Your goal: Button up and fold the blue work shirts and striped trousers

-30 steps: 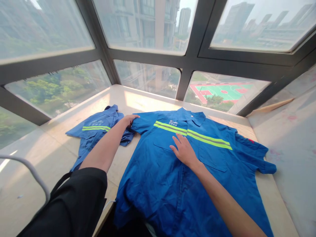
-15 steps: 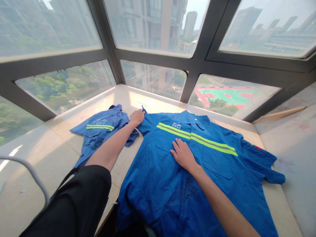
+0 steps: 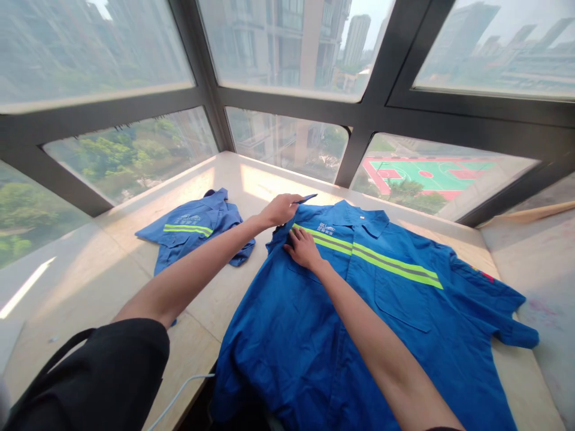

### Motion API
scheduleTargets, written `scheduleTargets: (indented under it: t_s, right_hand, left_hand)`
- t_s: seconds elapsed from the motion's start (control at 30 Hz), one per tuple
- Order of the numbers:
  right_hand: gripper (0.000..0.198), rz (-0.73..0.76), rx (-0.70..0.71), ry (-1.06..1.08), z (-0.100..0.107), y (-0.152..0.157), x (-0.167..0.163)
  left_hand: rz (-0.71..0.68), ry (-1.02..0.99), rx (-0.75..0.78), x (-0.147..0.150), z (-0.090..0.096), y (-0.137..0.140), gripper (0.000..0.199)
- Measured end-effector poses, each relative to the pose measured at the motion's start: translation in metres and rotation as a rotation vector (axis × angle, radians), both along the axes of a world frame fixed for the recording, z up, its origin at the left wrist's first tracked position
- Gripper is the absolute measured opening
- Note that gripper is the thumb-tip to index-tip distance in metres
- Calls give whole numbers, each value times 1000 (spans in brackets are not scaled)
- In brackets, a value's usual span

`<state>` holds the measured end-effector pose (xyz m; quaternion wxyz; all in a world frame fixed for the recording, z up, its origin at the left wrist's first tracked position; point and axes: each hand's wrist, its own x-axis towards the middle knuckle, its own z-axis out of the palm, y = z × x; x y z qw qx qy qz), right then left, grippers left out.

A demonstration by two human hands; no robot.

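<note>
Two bare hands are close together over the blue shirt (image 3: 287,335), which lies front side up. The right hand (image 3: 305,248), the nearer one, rests palm down, loosely open, its fingers slightly bent, touching the chest beside the end of the yellow stripe (image 3: 390,261). The left hand (image 3: 282,209), a little farther, is closed on the short sleeve (image 3: 307,199), whose edge sticks out past the fist. So the shirt is under the right hand and extends rightward from the left. The right forearm slants up from the lower right; the left arm reaches across part of a second shirt (image 3: 188,224), towards the window frame (image 3: 291,100).
</note>
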<state>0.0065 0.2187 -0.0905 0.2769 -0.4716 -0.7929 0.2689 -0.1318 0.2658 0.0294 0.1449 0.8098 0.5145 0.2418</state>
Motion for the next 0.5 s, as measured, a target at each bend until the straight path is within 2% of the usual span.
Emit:
scheduleTargets:
  t_s: [0.1,0.2,0.27,0.37,0.43,0.5]
  right_hand:
    - [24,-79,-152,398,-5,4,7]
    - [25,-207,-217,551,-4,9,25]
    - [28,-300,-269,645,-1,12,43]
    - [28,-359,-414,797,8,14,68]
    - [31,-343,-591,924,16,13,77]
    - [30,-340,-769,1030,23,9,78]
  left_hand:
    - [-179,41,-80,29,-4,-17,35]
    - [-218,-45,-282,43,-13,-27,42]
    - [-163,-126,-356,42,-19,-28,48]
    - [-24,-133,-260,32,-32,-25,42]
    - [88,-145,-244,25,-43,-23,40]
    - [224,-204,-309,19,-55,-22,41]
